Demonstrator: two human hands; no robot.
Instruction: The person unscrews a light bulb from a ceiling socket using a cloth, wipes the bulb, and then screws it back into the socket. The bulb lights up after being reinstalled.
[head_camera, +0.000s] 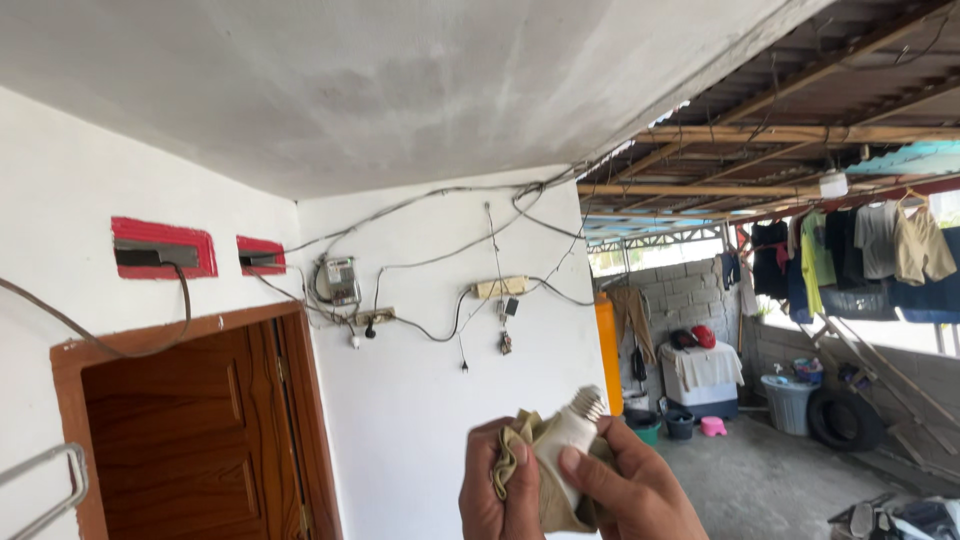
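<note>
A white light bulb (569, 432) with a metal screw base pointing up to the right is held low in the middle of the head view. A crumpled tan cloth (520, 450) wraps around its glass. My left hand (495, 495) grips the cloth and the bulb from the left. My right hand (630, 490) holds the bulb from the right, thumb lying across the glass. Both hands are cut off by the bottom edge.
A white wall carries tangled cables, an electric meter (341, 280) and a power strip (498, 287). A brown wooden door (195, 440) stands at left under red-framed vents (163, 247). Clothes (860, 245) hang at right above bins and a tyre (845, 420).
</note>
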